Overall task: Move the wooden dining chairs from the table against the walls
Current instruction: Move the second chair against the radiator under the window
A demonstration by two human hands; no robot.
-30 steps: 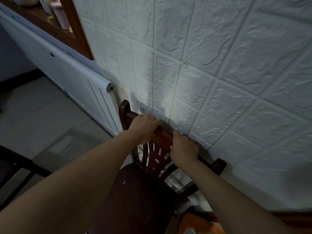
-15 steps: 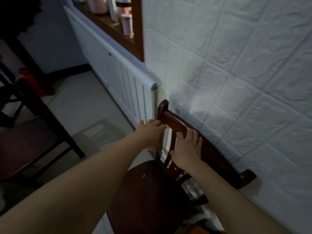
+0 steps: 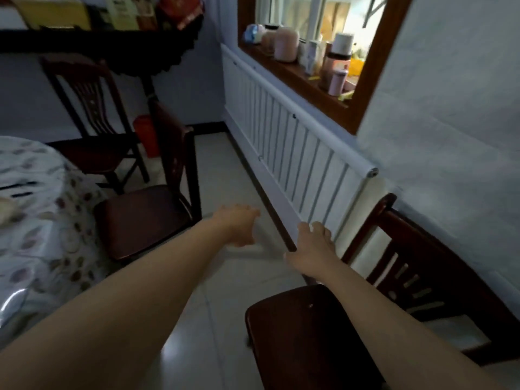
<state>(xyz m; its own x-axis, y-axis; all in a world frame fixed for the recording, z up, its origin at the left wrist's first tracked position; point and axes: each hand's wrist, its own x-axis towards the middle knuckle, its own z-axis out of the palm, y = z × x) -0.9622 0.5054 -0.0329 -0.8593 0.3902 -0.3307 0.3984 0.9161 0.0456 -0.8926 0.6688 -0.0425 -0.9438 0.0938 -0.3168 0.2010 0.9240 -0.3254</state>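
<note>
The chair (image 3: 315,327) by the wall is dark polished wood with a smooth seat. The floor (image 3: 225,291) is glossy pale tile. A shiny patterned cloth covers the tabletop (image 3: 33,220).

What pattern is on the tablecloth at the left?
White tablecloth with scattered leaf-like prints, seen in the head view.

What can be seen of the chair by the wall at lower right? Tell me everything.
The chair by the wall is dark reddish-brown wood with a glossy, rounded seat and an open back: a curved top rail ending in a rounded knob, above carved, slotted splats. It stands upright, its back toward the pale wall, just past the end of the white radiator. Its legs are out of view. Neither hand holds it; the right forearm crosses above the seat.
</note>
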